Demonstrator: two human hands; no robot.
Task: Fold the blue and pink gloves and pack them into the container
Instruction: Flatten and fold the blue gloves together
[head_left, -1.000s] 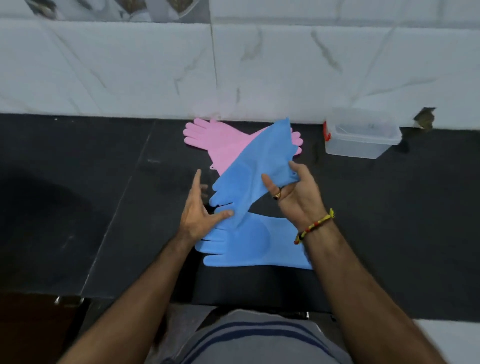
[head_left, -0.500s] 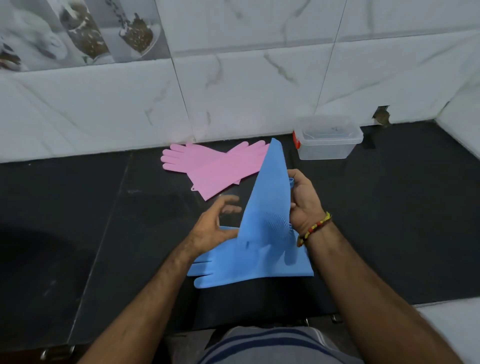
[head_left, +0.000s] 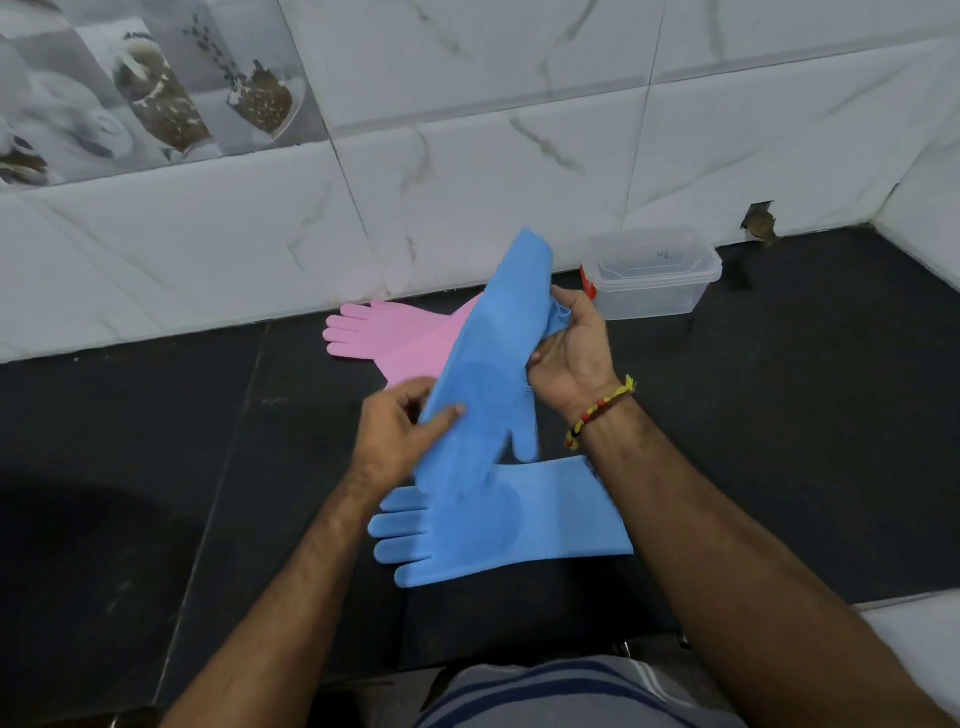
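I hold one blue glove (head_left: 488, 364) up off the counter, cuff end pointing toward the wall. My right hand (head_left: 574, 356) grips its right edge near the cuff. My left hand (head_left: 397, 436) pinches its left edge lower down, thumb on top. A second blue glove (head_left: 519, 525) lies flat on the black counter below, fingers pointing left. Two pink gloves (head_left: 395, 338) lie crossed by the wall, partly hidden behind the raised blue glove. The clear plastic container (head_left: 649, 283), with a red clip on its left side, stands at the wall to the right.
The black counter (head_left: 805, 415) runs left and right, ending at a white marble-tiled wall behind. A side wall closes the far right corner. The counter's front edge is just in front of my body.
The raised blue glove has tilted and turned, its cuff now higher toward the wall. My left hand has closed on its left edge, where before it hovered open beside it.
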